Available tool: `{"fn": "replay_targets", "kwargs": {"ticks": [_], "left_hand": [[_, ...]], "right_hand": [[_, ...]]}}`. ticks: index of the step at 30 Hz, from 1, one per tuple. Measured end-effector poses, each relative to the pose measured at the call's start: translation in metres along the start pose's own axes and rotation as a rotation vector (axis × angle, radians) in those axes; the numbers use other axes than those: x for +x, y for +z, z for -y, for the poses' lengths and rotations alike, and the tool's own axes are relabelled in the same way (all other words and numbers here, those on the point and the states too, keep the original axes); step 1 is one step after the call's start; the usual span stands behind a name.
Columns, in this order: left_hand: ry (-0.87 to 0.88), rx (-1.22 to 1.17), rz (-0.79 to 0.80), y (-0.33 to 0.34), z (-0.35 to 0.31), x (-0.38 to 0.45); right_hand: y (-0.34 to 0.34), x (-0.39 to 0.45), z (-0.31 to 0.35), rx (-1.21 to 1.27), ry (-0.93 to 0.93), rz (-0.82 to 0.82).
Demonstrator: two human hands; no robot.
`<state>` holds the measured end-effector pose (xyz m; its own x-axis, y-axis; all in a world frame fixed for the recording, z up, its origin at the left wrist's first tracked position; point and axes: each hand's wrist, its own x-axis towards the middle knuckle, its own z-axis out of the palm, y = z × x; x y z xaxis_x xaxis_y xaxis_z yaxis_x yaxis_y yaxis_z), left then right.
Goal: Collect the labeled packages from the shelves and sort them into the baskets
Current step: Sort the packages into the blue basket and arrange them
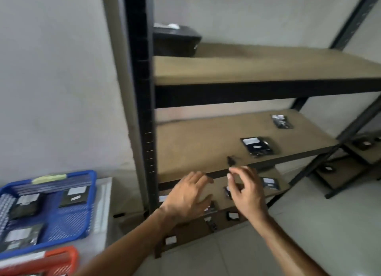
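A black metal rack with brown boards stands before me. On its middle shelf (198,143) lie a dark labeled package (256,146) near the front and a smaller one (281,121) further back. Lower shelves hold several more small dark packages, such as one (270,183) at the right. My left hand (188,195) reaches toward the front edge of the middle shelf, fingers spread, holding nothing. My right hand (246,190) hovers beside it, fingers apart and curled, also bare. A blue basket (88,178) at the lower left contains several labeled packages.
An orange basket (59,259) sits in front of the blue one on a white surface. A black box (177,40) stands at the back left of the top shelf. A second rack (358,156) with packages stands at the right. Pale tiled floor lies below.
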<state>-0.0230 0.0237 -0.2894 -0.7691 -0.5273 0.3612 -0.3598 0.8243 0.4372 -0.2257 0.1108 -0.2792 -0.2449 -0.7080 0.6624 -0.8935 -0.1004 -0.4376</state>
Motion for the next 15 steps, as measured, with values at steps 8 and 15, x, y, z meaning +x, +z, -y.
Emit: {"fn": "replay_targets", "kwargs": {"ticks": [8,15], "left_hand": [[-0.338,0.362,0.17,0.032,0.066,0.062],[-0.298,0.49,0.105,0.04,0.073,0.06]], "right_hand": [[-0.035,0.095,-0.14,-0.113,0.42,0.204],[0.007,0.121,-0.189,-0.227,0.617,0.411]]}}
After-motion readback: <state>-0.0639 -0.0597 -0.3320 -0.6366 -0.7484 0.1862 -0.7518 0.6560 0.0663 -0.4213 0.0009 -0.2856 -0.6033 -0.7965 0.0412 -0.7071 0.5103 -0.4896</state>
